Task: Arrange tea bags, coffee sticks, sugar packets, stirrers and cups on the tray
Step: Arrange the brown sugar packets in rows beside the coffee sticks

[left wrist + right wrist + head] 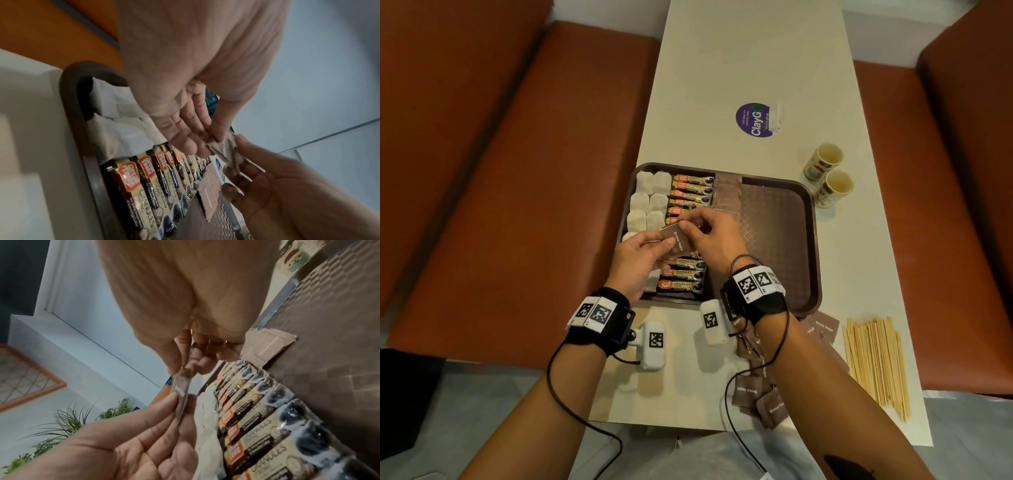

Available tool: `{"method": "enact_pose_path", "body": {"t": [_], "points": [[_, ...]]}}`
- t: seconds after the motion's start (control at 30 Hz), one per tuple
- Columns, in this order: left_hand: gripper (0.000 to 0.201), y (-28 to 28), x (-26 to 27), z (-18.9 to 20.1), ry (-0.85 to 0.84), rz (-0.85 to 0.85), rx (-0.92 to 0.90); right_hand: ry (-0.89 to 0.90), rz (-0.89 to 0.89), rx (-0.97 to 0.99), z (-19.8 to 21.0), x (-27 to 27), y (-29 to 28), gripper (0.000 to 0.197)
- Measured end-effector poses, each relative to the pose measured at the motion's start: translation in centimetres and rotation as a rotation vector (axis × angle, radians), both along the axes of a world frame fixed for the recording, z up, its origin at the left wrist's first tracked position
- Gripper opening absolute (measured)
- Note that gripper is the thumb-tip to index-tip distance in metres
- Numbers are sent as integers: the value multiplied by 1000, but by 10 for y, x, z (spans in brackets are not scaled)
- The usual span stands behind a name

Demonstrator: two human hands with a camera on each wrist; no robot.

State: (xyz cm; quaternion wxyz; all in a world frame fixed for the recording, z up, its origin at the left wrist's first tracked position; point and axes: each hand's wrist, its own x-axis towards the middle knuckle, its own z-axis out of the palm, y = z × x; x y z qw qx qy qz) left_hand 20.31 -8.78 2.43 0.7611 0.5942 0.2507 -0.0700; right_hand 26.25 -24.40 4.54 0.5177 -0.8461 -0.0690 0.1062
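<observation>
Both bare forearms reach forward side by side, each wrist wrapped in a black strap with white square-patterned markers. The left hand (pixel 641 253) is turned palm-inward, thumb and fingertips pinched together in a light grip. The right hand (pixel 711 233) meets it from the other side, fingers curled, its thumb and forefinger pinching too.

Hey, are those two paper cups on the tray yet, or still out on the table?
Out. Both paper cups stand upright on the table, just beyond the tray rim's far right corner.
</observation>
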Motion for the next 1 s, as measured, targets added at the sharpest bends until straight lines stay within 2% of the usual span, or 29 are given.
{"method": "enact_pose_path", "body": {"t": [0.1, 0.23, 0.4, 0.47, 1.0], "points": [[13, 3, 0, 2, -18, 56, -65, 4, -27, 26, -3, -5, 2, 17], [17, 7, -1, 3, -21, 85, -110, 37, 20, -37, -12, -10, 6, 18], [17, 6, -2, 5, 2, 58, -27, 40, -42, 27, -12, -9, 6, 9], [15, 5, -2, 4, 5, 34, 16, 53, -50, 37, -11, -6, 4, 12], [11, 0, 6, -5, 74, 0, 72, 115, -319, -203, -36, 21, -58, 10]]}}
